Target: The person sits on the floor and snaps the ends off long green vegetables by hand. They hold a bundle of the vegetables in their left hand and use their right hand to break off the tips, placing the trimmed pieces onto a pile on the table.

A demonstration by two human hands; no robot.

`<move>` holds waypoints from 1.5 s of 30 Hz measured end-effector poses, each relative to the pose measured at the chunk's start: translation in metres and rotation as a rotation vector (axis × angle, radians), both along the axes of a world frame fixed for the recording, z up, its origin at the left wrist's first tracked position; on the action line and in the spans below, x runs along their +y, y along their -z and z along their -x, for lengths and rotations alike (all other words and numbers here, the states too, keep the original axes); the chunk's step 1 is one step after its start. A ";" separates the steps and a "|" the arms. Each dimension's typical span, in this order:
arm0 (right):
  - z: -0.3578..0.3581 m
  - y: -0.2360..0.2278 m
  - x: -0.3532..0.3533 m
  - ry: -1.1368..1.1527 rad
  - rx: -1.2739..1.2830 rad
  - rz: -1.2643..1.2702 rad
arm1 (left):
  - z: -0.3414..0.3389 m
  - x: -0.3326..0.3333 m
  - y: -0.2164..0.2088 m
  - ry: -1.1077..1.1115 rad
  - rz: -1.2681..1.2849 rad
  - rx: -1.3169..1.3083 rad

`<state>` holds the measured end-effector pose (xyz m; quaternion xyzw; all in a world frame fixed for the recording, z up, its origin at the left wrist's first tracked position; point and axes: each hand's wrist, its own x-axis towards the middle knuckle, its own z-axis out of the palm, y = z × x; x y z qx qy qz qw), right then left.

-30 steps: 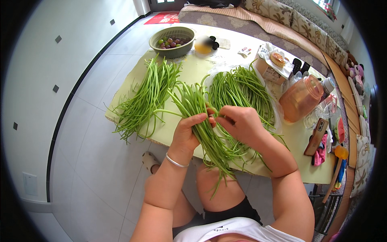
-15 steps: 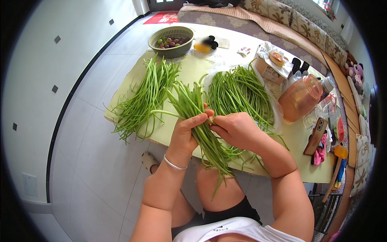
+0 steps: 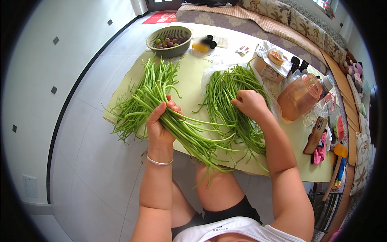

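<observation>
A thick bunch of long thin green vegetable stems [image 3: 189, 137] is in my left hand [image 3: 161, 123], its fingers wrapped round the middle. The lower ends fan out to the right over the table edge and above my knee. Left of that hand lies a second heap of the same stems [image 3: 155, 72], partly overlapped by the held bunch. My right hand [image 3: 252, 105] is over the right-hand pile of stems [image 3: 225, 86], which rests on a clear plastic bag [image 3: 207, 76]. Its fingers are pinched together among the stems; what is between them is hidden.
Behind the heaps stands a green colander [image 3: 169, 50] of grapes. To the right are a box [image 3: 268, 72] with a round pastry on it, a pinkish jar [image 3: 298, 99], a phone [image 3: 315, 135] and an orange-headed mallet [image 3: 338, 155]. A sofa [image 3: 234, 20] runs behind the table [image 3: 282, 165].
My left hand has moved left with the bunch, which now lies more slanted. My right hand has left the bunch and moved up and right onto the right-hand pile.
</observation>
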<state>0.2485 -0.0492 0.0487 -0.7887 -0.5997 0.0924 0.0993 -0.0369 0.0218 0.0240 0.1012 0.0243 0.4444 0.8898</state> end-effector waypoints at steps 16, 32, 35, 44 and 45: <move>0.008 -0.021 -0.010 0.110 0.659 -0.302 | -0.035 -0.018 0.009 0.147 0.029 0.190; 0.087 -0.060 -0.058 -0.571 0.311 -0.077 | -0.030 -0.019 0.014 0.249 0.017 0.213; 0.077 -0.051 -0.049 -0.501 0.577 -0.102 | -0.030 -0.018 0.016 0.193 -0.010 0.196; 0.054 -0.026 -0.029 -0.486 0.060 0.276 | -0.013 -0.007 0.001 0.066 -0.031 0.099; 0.049 -0.021 -0.025 -0.376 -0.001 0.244 | -0.007 -0.005 0.000 0.069 -0.049 0.065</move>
